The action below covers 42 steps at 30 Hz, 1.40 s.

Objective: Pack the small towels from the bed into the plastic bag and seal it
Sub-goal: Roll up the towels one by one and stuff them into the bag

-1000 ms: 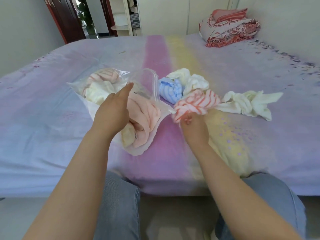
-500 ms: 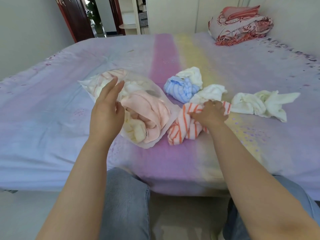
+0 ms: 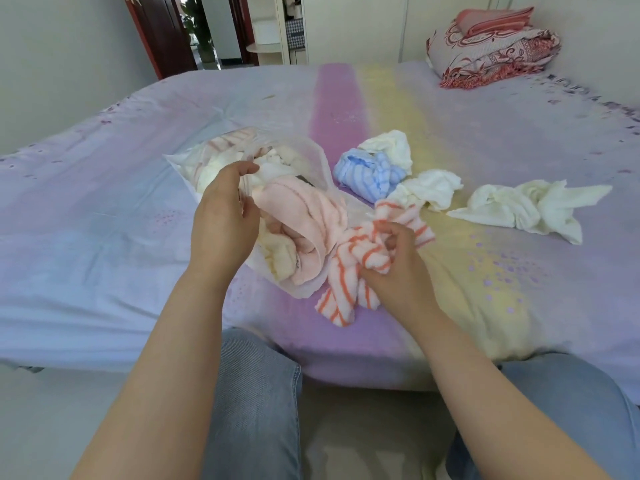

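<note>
While the plastic bag [image 3: 313, 168] lies open-mouthed on the bed [image 3: 104, 209] at the centre of the head-camera frame, a seated person's right hand [image 3: 398, 268] clutches an orange-striped towel [image 3: 349, 275] just right of the bag's mouth, fingers curled tightly into the bunched cloth, its loose end trailing down onto the sheet. The left hand [image 3: 223, 216] pinches the bag's near rim between thumb and fingers, holding the opening up. Inside the clear bag sit a pink towel [image 3: 304, 216], a pale yellow towel [image 3: 277, 252] below it and more light-coloured cloths toward the bag's far end in the upper left of the pile.

Still loose on the bed, right of the bag, are a blue-striped towel [image 3: 369, 174], a white towel [image 3: 391, 148] touching its upper edge, another white towel [image 3: 429, 188] just beside the striped cloth in the hand, and a cream towel [image 3: 519, 209] spread farther toward the right edge of the frame. A folded patterned quilt [image 3: 491, 53] rests at the bed's far corner, upper right, against the wall. The person's knees in grey jeans [image 3: 256, 393] fill the bottom of the frame, and a dark red door [image 3: 159, 32] stands open at upper left.
</note>
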Each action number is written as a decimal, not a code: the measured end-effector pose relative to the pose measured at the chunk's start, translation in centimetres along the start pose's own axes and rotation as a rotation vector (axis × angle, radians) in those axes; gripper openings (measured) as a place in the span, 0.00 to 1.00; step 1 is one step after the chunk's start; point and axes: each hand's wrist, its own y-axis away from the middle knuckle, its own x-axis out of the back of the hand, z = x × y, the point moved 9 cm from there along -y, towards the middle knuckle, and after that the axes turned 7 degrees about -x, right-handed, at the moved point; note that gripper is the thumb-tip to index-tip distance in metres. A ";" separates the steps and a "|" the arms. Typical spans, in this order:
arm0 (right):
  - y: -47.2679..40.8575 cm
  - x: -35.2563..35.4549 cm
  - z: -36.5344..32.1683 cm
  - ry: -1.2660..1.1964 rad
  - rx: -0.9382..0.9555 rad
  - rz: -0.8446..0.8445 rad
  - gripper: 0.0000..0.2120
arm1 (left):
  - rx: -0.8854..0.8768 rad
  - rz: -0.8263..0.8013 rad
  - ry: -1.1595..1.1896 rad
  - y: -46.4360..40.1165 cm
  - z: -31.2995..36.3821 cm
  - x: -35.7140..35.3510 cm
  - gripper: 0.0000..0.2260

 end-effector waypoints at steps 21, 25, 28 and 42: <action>-7.8 -9.4 -13.3 0.332 0.431 0.248 0.16 | -0.067 -0.164 0.220 -2.2 2.1 1.1 0.24; -8.2 -10.3 -12.2 0.325 0.183 0.224 0.15 | -0.050 -0.185 0.207 -2.2 1.5 0.7 0.24; -6.8 -10.4 -11.5 -0.142 0.121 0.059 0.14 | -0.047 -0.176 0.213 -2.5 1.6 0.6 0.25; -8.0 -12.7 -10.8 0.381 0.373 -0.190 0.27 | -0.069 -0.161 0.275 -2.4 1.9 0.1 0.26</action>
